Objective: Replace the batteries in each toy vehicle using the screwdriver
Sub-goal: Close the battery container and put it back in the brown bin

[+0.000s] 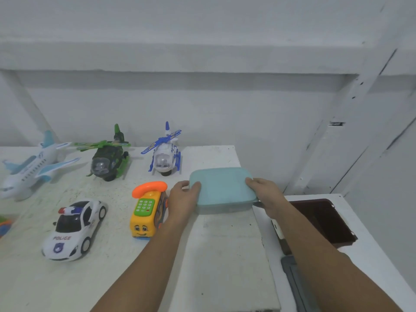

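White table point(225, 255) under white walls, a teal lidded box point(221, 188) gripped in both hands.
My left hand point(183, 199) and right hand point(266, 194) curl over its ends; I'd keep it level and lift the lid evenly, as it likely holds batteries. Left of my left hand the toys stand upright: yellow phone bus point(146, 212) just beside it, police car point(74, 228) farther left, green helicopter point(110, 158), white-and-blue helicopter point(165, 156) and airplane point(31, 167) beyond. No screwdriver shows.

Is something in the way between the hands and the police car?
Yes. The yellow phone bus stands right beside the left hand, between it and the police car. The hands are busy too: the left hand and the right hand grip the blue-green box at its ends.
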Available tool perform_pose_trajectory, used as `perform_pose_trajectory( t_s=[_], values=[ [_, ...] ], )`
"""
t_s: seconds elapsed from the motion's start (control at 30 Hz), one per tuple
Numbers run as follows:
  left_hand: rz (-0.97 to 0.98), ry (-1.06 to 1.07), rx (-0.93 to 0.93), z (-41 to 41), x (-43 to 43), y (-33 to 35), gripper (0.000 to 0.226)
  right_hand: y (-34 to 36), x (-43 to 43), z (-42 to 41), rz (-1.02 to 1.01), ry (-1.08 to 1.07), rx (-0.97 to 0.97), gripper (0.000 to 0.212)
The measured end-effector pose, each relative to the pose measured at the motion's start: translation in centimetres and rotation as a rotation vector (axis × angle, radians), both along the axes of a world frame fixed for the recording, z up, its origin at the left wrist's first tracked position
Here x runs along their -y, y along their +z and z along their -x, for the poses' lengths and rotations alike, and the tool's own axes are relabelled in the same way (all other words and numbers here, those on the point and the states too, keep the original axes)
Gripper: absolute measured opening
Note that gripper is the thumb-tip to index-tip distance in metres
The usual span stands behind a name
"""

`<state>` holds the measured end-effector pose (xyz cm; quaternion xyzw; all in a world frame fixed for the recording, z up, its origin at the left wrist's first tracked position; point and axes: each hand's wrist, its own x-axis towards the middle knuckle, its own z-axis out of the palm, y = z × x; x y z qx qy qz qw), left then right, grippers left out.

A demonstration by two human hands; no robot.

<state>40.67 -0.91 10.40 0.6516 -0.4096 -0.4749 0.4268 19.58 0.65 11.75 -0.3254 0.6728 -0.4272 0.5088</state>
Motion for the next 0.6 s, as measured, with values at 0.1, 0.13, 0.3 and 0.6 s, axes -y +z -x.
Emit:
perform_pose_trajectory(
  t_s=[0.1, 0.13, 0.3, 0.6],
  values=[
    [0.001, -0.092, -0.018, -0.4, -1.5, 0.6, 0.029, 0.1, -0.8, -0.5, 0.027, -0.023, 0.024, 0.029],
    [-0.001, -0.124, -0.033, -0.5, -1.9, 0.9, 0.031, 0.1, -1.1, -0.6, 0.036, -0.032, 0.037, 0.028],
    [-0.018, -0.159, -0.089, -0.5, -3.3, 0.9, 0.039, -0.4, -2.9, -0.3, 0.035, -0.059, 0.081, 0.027],
    [0.014, -0.245, -0.094, 7.1, -4.7, 1.6, 0.022, -0.5, -5.3, 7.9, 0.034, -0.168, 0.109, 0.022]
  ],
)
